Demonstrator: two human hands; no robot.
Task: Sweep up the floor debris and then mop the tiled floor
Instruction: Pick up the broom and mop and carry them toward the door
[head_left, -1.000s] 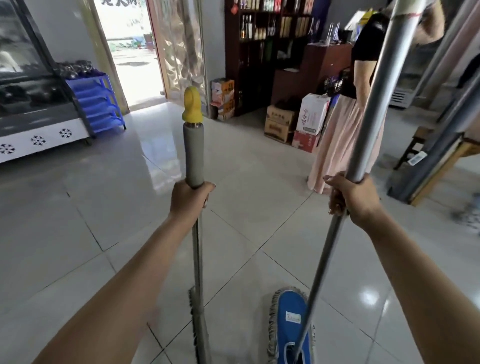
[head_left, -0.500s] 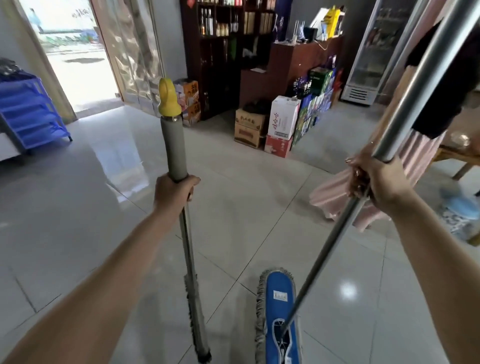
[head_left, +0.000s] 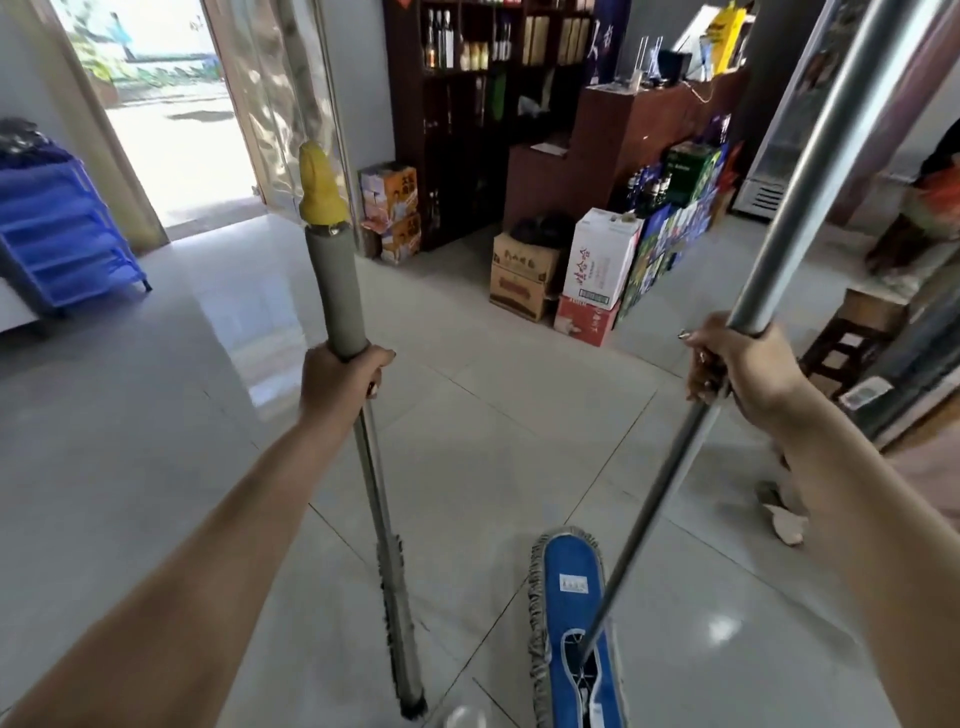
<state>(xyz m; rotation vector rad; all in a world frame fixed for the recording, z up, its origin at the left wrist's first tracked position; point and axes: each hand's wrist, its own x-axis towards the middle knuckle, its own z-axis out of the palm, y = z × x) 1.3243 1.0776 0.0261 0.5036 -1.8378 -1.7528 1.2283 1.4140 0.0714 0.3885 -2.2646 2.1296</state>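
1. Head view: left hand (head_left: 340, 382) wrapped tight around the lower end of a grey foam grip (head_left: 336, 296), fingers clamped on the pole of the left mop (head_left: 397, 618)
2. Topped by a yellow cap (head_left: 319, 184), standing nearly upright, with its narrow fringed head edge-on and touching the tiled floor (head_left: 493, 441) near the bottom edge, left of centre
3. Right hand (head_left: 737, 366) closed around a bare metal pole (head_left: 810, 161), fingers curled fully about it, thumb side facing left
4. Pole slanting from the upper right corner down to the left, ending at the blue mop pad (head_left: 574, 623)
5. Pad lying flat on the tiles near the bottom edge, just right of the other mop head but apart from it, grey fringe around its rim, white label on top
6. Far centre: stacked cardboard boxes (head_left: 524, 275) and a white carton (head_left: 602, 257) beside a dark wooden counter (head_left: 639, 130), with bottle shelves (head_left: 467, 78) behind
7. Far left: open doorway (head_left: 166, 104) bright with daylight, blue plastic rack (head_left: 62, 234) beside it
8. Right edge: dark wooden stool (head_left: 841, 348) near the right hand, crumpled scrap (head_left: 784, 519) on the tiles beside the right forearm
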